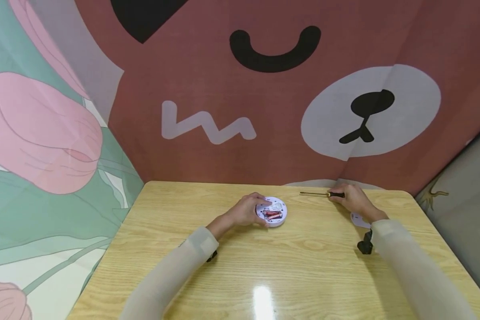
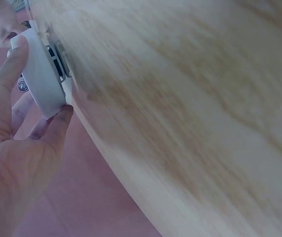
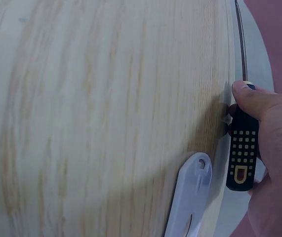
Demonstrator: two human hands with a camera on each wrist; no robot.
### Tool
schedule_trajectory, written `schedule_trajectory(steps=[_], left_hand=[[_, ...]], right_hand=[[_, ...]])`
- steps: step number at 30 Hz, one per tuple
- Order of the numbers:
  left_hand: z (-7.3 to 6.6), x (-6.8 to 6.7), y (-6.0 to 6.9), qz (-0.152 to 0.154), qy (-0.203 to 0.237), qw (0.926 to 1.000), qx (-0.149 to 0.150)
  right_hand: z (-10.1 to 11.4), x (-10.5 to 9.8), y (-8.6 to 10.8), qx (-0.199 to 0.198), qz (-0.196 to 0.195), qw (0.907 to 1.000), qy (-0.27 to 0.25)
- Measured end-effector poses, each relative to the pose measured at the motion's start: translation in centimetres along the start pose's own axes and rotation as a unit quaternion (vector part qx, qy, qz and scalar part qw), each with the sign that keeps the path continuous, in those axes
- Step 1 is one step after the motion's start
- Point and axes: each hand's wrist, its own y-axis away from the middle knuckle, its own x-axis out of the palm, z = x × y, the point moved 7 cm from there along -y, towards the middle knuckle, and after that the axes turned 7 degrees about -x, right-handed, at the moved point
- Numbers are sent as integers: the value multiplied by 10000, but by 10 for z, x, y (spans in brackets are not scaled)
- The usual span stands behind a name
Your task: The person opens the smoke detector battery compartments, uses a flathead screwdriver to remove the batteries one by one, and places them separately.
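My left hand [image 1: 248, 210] grips a round white battery-powered device [image 1: 280, 217] by its left side, thumb and fingers on its rim. Red batteries [image 1: 273, 215] show in its open compartment. In the left wrist view the device [image 2: 41, 74] appears edge-on, a pale disc between thumb and fingers. My right hand [image 1: 356, 200] holds a screwdriver [image 1: 314, 194] near the table's back edge, its thin shaft pointing left toward the device. In the right wrist view the black handle [image 3: 243, 143] with light square dots lies between thumb and fingers.
A flat white plastic piece [image 1: 360, 221] with a slot lies on the wooden table [image 1: 304, 275] under the right wrist. Behind the table's back edge hangs a printed cloth [image 1: 208, 160] with a bear face. Another flowered cloth [image 1: 44, 133] hangs on the left.
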Motion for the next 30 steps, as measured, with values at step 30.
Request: schedule_trajectory(steps=[30], left_hand=[[-3, -1, 1, 47, -44, 10000, -53]], right_hand=[[17, -8, -6, -478, 18, 9985, 261]])
